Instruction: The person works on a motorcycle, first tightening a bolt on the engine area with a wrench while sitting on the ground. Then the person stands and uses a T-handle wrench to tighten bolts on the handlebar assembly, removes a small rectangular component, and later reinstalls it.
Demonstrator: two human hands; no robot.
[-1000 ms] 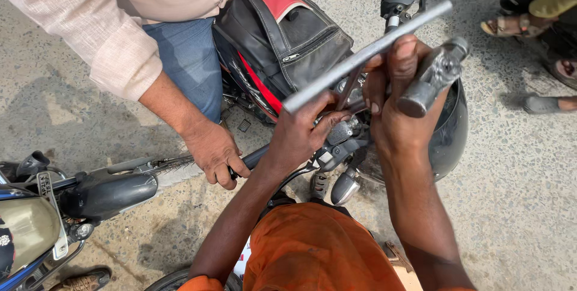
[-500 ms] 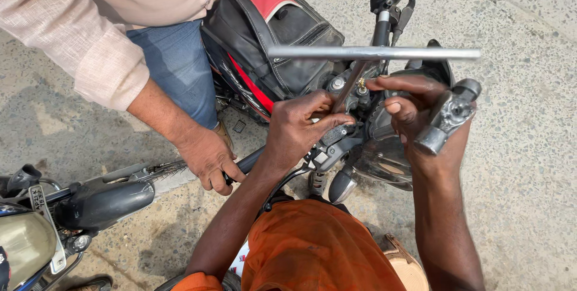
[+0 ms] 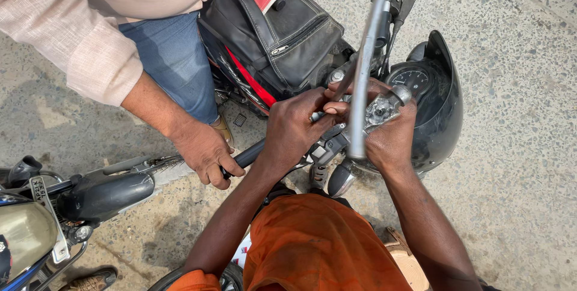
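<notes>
— Two hands are busy at the handlebar of that motorbike (image 3: 433, 105). See the left hand (image 3: 294, 129)? Its fingers are curled shut around the controls by the grip, I think to keep the bar from wobbling.

— And the other one?

— The right hand (image 3: 390, 138) is closed around a small shiny metal part (image 3: 381, 109), right in the middle of the handlebar, just in front of the round dial (image 3: 415, 78). A long grey metal bar (image 3: 366, 63) pokes up from there. It looks like a tool with a long handle, so it can be turned.

— Who holds the black grip (image 3: 246, 156)?

— Another person, the one in the cream shirt and blue jeans. That person's hand (image 3: 204, 153) is wrapped tight on it, likely to hold the bike steady.

— What is the black and red thing?

— A bag (image 3: 270, 33) sitting on top of the bike, well out of the way.

— What does the tool fit onto?

— I cannot tell. The fingers hide its lower end. The top of the bar is cut off by the edge of the view too. A second bike (image 3: 90, 195) sits at the left, only partly seen.
</notes>
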